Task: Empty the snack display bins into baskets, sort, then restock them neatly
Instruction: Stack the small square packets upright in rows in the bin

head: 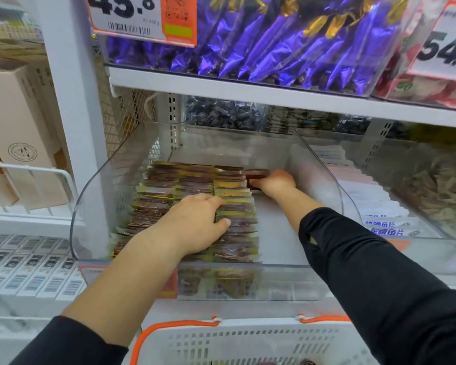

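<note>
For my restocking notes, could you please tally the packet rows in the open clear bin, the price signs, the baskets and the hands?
Rows of flat yellow-brown snack packets: 3
Orange-edged price signs: 2
White plastic basket with orange handles: 1
Hands: 2
Total: 8

A single head-worn camera looks forward and down from close in front of a shop shelf, near enough that both forearms run up from the bottom edge into the frame. A clear acrylic bin (90,196) on the middle shelf fills the centre. The wide-angle lens bends the shelf upright (71,101) at the left and takes in the price tag (142,17) on the shelf above and the white basket (248,338) below. There is no second view.
</note>
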`<state>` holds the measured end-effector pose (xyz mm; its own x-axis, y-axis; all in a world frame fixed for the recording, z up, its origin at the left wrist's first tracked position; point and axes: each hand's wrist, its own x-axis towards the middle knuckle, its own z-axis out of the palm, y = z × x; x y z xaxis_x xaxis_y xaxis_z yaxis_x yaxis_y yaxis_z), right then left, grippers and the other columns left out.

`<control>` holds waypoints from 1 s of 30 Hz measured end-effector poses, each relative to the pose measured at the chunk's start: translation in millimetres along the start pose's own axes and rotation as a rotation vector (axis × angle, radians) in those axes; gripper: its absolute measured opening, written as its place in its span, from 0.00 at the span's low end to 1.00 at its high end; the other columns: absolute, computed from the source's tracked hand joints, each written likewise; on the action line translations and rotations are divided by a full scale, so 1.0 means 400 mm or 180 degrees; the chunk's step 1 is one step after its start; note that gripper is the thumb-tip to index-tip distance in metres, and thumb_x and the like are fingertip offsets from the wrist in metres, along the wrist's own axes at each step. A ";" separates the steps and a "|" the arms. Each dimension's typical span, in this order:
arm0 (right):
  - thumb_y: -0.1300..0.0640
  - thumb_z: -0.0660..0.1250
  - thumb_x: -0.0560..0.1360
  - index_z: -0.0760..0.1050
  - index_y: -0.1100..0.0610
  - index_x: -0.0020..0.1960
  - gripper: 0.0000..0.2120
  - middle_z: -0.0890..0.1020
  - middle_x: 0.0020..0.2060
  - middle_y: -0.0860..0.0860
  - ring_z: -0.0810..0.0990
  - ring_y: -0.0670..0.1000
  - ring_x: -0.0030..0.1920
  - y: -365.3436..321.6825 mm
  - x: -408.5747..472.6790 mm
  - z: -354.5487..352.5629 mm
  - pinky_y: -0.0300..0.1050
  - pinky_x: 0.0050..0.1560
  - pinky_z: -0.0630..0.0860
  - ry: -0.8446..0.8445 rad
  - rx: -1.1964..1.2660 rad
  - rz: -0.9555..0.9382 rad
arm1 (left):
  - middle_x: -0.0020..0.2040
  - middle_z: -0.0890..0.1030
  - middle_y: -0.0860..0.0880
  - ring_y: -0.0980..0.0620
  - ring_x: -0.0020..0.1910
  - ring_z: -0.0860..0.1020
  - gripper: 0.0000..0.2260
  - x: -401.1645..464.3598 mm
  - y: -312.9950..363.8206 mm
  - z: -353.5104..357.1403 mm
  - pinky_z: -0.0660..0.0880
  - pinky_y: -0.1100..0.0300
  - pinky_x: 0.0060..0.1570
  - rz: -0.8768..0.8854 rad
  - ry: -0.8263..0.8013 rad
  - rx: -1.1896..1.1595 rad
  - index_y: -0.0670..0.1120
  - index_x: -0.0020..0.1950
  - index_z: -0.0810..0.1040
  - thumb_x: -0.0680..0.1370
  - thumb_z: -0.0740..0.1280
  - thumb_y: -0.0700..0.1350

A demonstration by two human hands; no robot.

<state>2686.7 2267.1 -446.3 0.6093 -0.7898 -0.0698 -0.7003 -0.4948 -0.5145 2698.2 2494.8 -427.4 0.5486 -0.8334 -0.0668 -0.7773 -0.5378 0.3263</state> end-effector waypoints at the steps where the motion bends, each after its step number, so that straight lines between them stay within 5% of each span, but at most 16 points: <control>1: 0.44 0.66 0.77 0.77 0.59 0.57 0.19 0.80 0.47 0.54 0.81 0.57 0.51 -0.001 0.000 0.001 0.42 0.36 0.70 0.0018 -0.0058 -0.0002 | 0.77 0.61 0.50 0.48 0.75 0.59 0.24 0.000 0.000 0.000 0.59 0.54 0.72 -0.0003 0.0005 0.0002 0.52 0.77 0.59 0.82 0.57 0.56; 5: 0.49 0.59 0.81 0.76 0.61 0.59 0.17 0.80 0.55 0.58 0.79 0.58 0.55 0.000 0.002 0.005 0.44 0.44 0.70 0.0124 -0.0311 0.0067 | 0.77 0.62 0.49 0.47 0.75 0.60 0.24 0.001 -0.002 0.002 0.60 0.53 0.71 -0.0027 0.0012 0.0012 0.52 0.77 0.59 0.82 0.57 0.56; 14: 0.48 0.61 0.80 0.77 0.61 0.57 0.17 0.81 0.52 0.57 0.80 0.57 0.49 -0.020 -0.048 -0.021 0.45 0.47 0.77 -0.0181 0.0081 0.0180 | 0.75 0.65 0.50 0.49 0.73 0.63 0.23 0.000 -0.002 0.001 0.62 0.55 0.71 -0.0031 0.0196 -0.0131 0.51 0.75 0.63 0.81 0.59 0.55; 19: 0.54 0.65 0.77 0.78 0.60 0.49 0.09 0.83 0.43 0.57 0.83 0.57 0.44 -0.014 -0.215 -0.117 0.53 0.52 0.80 -0.0056 0.1433 -0.0310 | 0.64 0.76 0.52 0.53 0.64 0.72 0.14 -0.096 0.055 -0.072 0.69 0.57 0.63 0.0049 0.1372 -0.0895 0.51 0.66 0.75 0.81 0.61 0.48; 24: 0.61 0.63 0.78 0.78 0.54 0.41 0.09 0.80 0.30 0.50 0.77 0.47 0.27 0.046 -0.502 -0.184 0.40 0.33 0.76 0.0009 0.2508 -0.1165 | 0.44 0.83 0.55 0.56 0.45 0.80 0.09 -0.205 0.145 -0.065 0.76 0.58 0.48 0.0047 0.2331 -0.1865 0.53 0.50 0.82 0.79 0.63 0.42; 27: 0.64 0.62 0.79 0.77 0.56 0.42 0.10 0.78 0.28 0.52 0.74 0.44 0.24 0.120 -0.624 -0.133 0.35 0.28 0.71 0.0028 0.3047 -0.1281 | 0.35 0.81 0.55 0.54 0.32 0.75 0.11 -0.257 0.186 0.026 0.71 0.56 0.35 -0.0061 0.3050 -0.2657 0.54 0.41 0.80 0.76 0.64 0.39; 30: 0.62 0.62 0.79 0.76 0.55 0.43 0.09 0.78 0.28 0.51 0.74 0.43 0.24 0.224 -0.682 0.005 0.37 0.30 0.71 -0.0058 0.2903 -0.1051 | 0.31 0.78 0.55 0.55 0.30 0.71 0.10 -0.312 0.211 0.195 0.69 0.59 0.31 -0.0461 0.3365 -0.3365 0.54 0.39 0.78 0.73 0.62 0.40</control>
<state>2458.6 2438.8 -475.1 0.7346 -0.6520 0.1878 0.0599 -0.2134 -0.9751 2540.0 2543.6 -465.2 0.9209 -0.0607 0.3849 -0.3765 0.1165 0.9191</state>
